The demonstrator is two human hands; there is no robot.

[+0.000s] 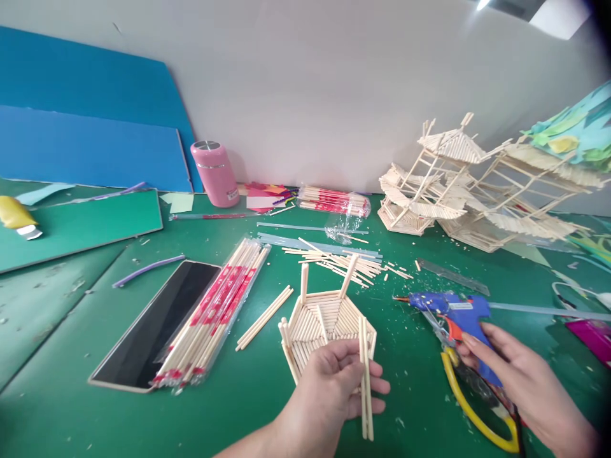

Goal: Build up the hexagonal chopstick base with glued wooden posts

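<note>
My left hand [341, 378] pinches a pair of pale wooden sticks [365, 388], held nearly upright in view side by side. Just behind it, partly hidden by my fingers, lies a many-sided base [305, 324] built of wooden sticks, with short posts standing at several of its corners. My right hand [508, 362] is wrapped around the handle of a blue hot glue gun [461, 308]. The gun's nozzle points left, and a clear glue stick [534, 310] runs out of its back. Below the gun, yellow-handled scissors [461, 388] lie partly behind my right hand.
Two loose sticks [265, 318] lie left of the base; a pile of cut sticks [334, 261] lies behind it. A bagged stick bundle [214, 312] rests over a dark panel [157, 324]. Farther back stand a pink flask [216, 175] and stick-built pavilion models [443, 178].
</note>
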